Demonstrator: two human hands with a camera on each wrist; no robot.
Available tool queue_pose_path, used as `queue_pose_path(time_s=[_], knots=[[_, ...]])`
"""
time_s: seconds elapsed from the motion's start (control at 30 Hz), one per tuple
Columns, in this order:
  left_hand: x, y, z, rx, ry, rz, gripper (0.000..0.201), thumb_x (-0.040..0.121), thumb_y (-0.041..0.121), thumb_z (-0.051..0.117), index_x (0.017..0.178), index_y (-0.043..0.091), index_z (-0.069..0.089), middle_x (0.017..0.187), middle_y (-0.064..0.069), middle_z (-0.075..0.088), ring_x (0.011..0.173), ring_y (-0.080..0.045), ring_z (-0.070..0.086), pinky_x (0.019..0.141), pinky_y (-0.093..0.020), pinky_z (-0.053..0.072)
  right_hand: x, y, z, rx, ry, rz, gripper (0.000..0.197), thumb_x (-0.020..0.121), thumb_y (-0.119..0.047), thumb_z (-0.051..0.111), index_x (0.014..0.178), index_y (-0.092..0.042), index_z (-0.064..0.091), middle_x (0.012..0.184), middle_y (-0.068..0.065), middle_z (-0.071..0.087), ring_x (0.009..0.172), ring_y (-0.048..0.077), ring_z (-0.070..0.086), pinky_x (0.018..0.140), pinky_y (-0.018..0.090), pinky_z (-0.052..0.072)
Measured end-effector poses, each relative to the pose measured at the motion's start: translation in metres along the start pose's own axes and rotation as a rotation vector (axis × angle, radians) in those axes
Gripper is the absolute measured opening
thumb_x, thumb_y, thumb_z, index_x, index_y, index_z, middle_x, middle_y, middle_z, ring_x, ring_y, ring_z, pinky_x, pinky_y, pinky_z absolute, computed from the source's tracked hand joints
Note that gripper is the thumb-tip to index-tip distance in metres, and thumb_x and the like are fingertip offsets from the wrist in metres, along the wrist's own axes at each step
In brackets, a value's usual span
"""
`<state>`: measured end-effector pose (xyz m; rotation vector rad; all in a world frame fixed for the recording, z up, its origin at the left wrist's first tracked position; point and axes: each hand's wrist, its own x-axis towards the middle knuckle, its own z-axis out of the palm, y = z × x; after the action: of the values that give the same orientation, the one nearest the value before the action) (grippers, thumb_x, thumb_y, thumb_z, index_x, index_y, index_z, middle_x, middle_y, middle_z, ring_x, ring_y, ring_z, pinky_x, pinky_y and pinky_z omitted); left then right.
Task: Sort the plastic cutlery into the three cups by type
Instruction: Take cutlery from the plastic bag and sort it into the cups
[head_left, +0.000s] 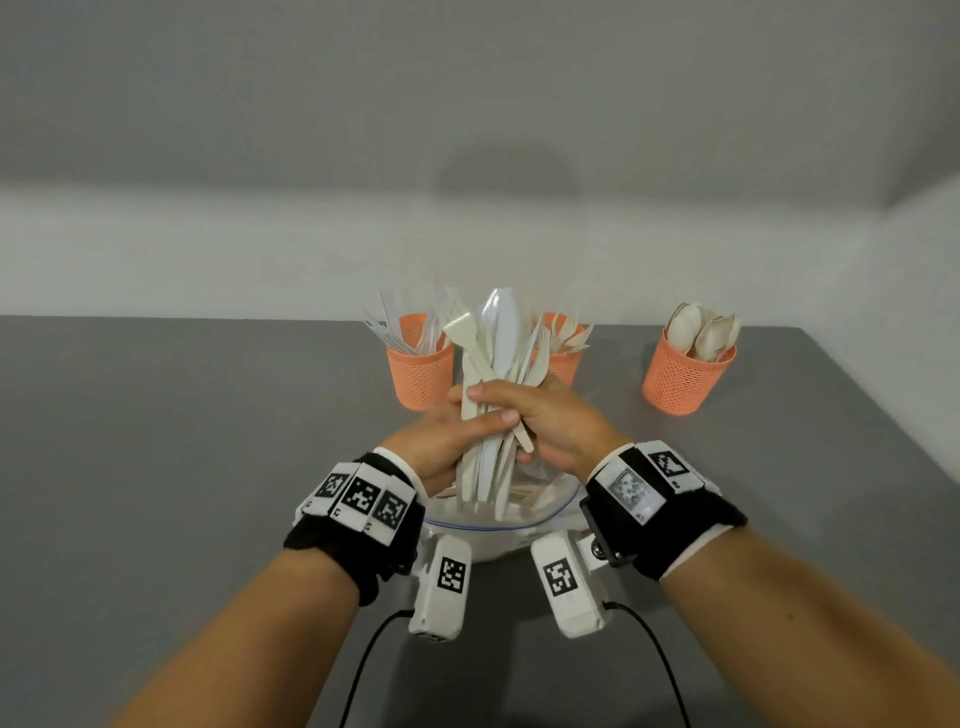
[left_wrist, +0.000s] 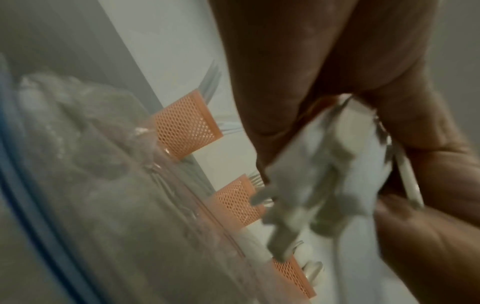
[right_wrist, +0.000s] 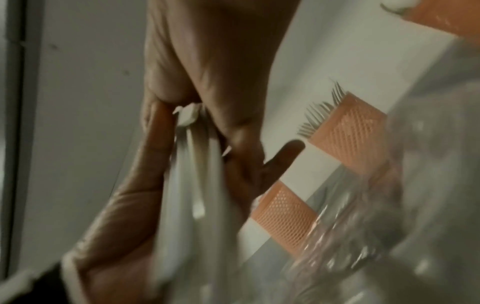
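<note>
Both hands hold one upright bundle of white plastic cutlery (head_left: 493, 353) in front of me, with forks and knives mixed in it. My left hand (head_left: 441, 447) grips the handles from the left. My right hand (head_left: 540, 421) wraps its fingers across the front. The handle ends hang into a clear zip bag (head_left: 540, 499) below. Three orange mesh cups stand behind: the left cup (head_left: 420, 374) holds knives, the middle cup (head_left: 563, 366) forks, the right cup (head_left: 685, 379) spoons. The wrist views show the bundle (left_wrist: 324, 174) (right_wrist: 192, 185) blurred between both palms.
The grey table (head_left: 182, 441) ends at a pale wall just behind the cups. Its right edge runs diagonally past the spoon cup. The bag (left_wrist: 91, 185) (right_wrist: 420, 205) lies close to my wrists. Two black cables trail off the wrist cameras toward me.
</note>
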<state>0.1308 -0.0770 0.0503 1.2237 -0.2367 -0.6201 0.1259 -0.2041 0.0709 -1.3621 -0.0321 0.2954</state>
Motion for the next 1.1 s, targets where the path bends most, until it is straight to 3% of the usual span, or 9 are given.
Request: queue_pose_path(time_s=[0.1, 0.17, 0.23, 0.37, 0.53, 0.63, 0.77, 0.9, 1.1], knots=[[-0.004, 0.004, 0.002, 0.145, -0.002, -0.020, 0.014, 0.090, 0.007, 0.052, 0.101, 0.005, 0.060, 0.066, -0.004, 0.071, 0.056, -0.010, 0.066, 0.056, -0.021, 0.056, -0.003, 0.000, -0.007, -0.155, 0.040, -0.027, 0.023, 0.080, -0.013, 0.069, 0.102, -0.008, 0.066, 0.091, 0.015, 0.071, 0.074, 0.025, 0.067, 0.056, 0.030, 0.054], [-0.004, 0.005, 0.001, 0.188, 0.037, 0.016, 0.010, 0.090, 0.005, 0.052, 0.090, 0.006, 0.062, 0.056, 0.000, 0.067, 0.048, -0.008, 0.061, 0.051, -0.019, 0.052, -0.003, 0.002, -0.008, -0.166, 0.073, -0.073, 0.025, 0.079, -0.016, 0.072, 0.101, -0.006, 0.066, 0.094, 0.024, 0.069, 0.070, 0.035, 0.065, 0.052, 0.032, 0.053], [-0.003, 0.004, -0.001, 0.207, 0.095, 0.069, 0.007, 0.089, 0.005, 0.054, 0.090, 0.004, 0.061, 0.053, 0.001, 0.063, 0.046, -0.010, 0.056, 0.049, -0.020, 0.049, -0.002, 0.003, -0.005, -0.207, 0.144, -0.163, 0.043, 0.076, -0.026, 0.075, 0.112, -0.010, 0.059, 0.099, 0.017, 0.070, 0.072, 0.034, 0.069, 0.054, 0.038, 0.056], [0.001, 0.001, -0.002, 0.175, 0.200, 0.119, 0.022, 0.086, 0.003, 0.058, 0.108, 0.001, 0.060, 0.065, 0.000, 0.067, 0.049, -0.014, 0.054, 0.049, -0.022, 0.049, 0.002, 0.005, 0.002, -0.433, 0.320, -0.260, 0.054, 0.076, -0.028, 0.075, 0.121, -0.021, 0.045, 0.107, 0.004, 0.069, 0.093, 0.027, 0.069, 0.073, 0.048, 0.059], [0.006, -0.001, -0.008, 0.165, 0.271, 0.173, 0.032, 0.084, 0.007, 0.064, 0.116, 0.006, 0.063, 0.107, -0.012, 0.070, 0.082, -0.019, 0.062, 0.066, -0.024, 0.052, 0.002, -0.001, 0.004, -0.526, 0.318, -0.257, 0.092, 0.080, -0.014, 0.072, 0.149, -0.024, 0.011, 0.072, 0.001, 0.066, 0.068, 0.009, 0.065, 0.075, 0.027, 0.056], [0.003, -0.001, -0.011, 0.169, 0.250, 0.166, 0.023, 0.083, 0.003, 0.063, 0.105, 0.008, 0.067, 0.095, -0.010, 0.071, 0.084, -0.016, 0.067, 0.076, -0.027, 0.053, 0.000, -0.005, 0.002, -0.574, 0.260, -0.216, 0.094, 0.081, -0.010, 0.070, 0.149, -0.026, 0.007, 0.065, 0.006, 0.063, 0.055, 0.004, 0.060, 0.066, 0.022, 0.053], [0.002, -0.005, -0.014, 0.114, 0.242, 0.128, 0.017, 0.083, 0.003, 0.063, 0.094, 0.014, 0.069, 0.085, -0.013, 0.068, 0.075, -0.022, 0.065, 0.071, -0.032, 0.054, -0.001, -0.006, 0.007, -0.698, 0.234, -0.194, 0.088, 0.085, -0.007, 0.062, 0.149, -0.027, 0.005, 0.078, 0.022, 0.067, 0.066, 0.027, 0.066, 0.069, 0.036, 0.059], [0.006, -0.004, -0.016, 0.041, 0.277, 0.090, 0.024, 0.084, 0.002, 0.062, 0.106, 0.008, 0.064, 0.076, -0.005, 0.070, 0.062, -0.014, 0.065, 0.058, -0.026, 0.055, -0.001, -0.006, 0.011, -0.749, 0.243, -0.240, 0.083, 0.087, -0.007, 0.057, 0.150, -0.022, 0.006, 0.074, 0.018, 0.062, 0.070, 0.029, 0.065, 0.074, 0.037, 0.056], [0.008, -0.001, -0.023, 0.012, 0.370, 0.071, 0.013, 0.078, 0.000, 0.068, 0.089, 0.005, 0.064, 0.055, -0.004, 0.059, 0.044, -0.012, 0.052, 0.045, -0.022, 0.048, 0.001, -0.006, 0.010, -0.922, 0.296, -0.259, 0.078, 0.089, -0.007, 0.049, 0.150, -0.015, 0.002, 0.067, 0.003, 0.053, 0.060, 0.018, 0.055, 0.061, 0.035, 0.052]])
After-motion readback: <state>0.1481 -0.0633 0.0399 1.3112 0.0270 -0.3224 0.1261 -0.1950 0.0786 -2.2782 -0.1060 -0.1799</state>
